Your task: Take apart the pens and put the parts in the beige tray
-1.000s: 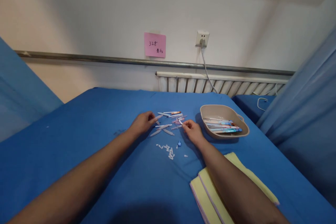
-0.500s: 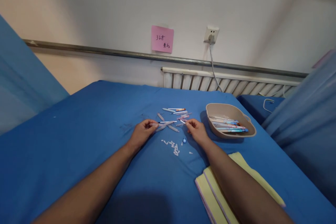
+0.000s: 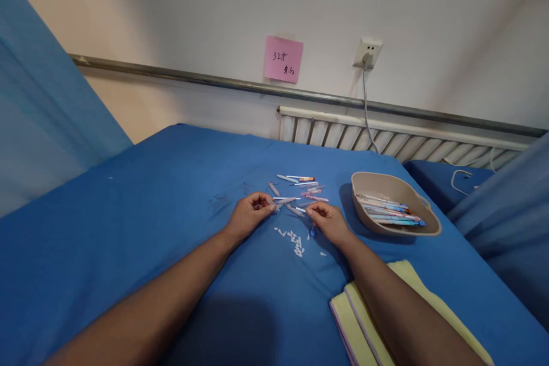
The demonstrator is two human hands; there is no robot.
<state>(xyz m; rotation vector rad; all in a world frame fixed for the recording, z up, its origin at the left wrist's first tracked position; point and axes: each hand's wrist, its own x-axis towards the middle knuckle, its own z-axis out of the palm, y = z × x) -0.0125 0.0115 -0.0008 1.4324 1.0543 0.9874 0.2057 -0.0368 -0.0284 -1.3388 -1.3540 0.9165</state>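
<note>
Over blue cloth surface [image 3: 171, 194], our left hand [image 3: 251, 217] and right hand [image 3: 328, 221] pinch slim pale pen tubes [image 3: 286, 201]: probably light, stiff; hold mid-shaft.

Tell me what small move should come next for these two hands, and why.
Probably bring the hands together and slide the thin refill, pinched in the right hand, into the pale barrel pinched in the left hand. Their ends point at each other, a small gap apart, though both parts are small and hard to make out.
</note>
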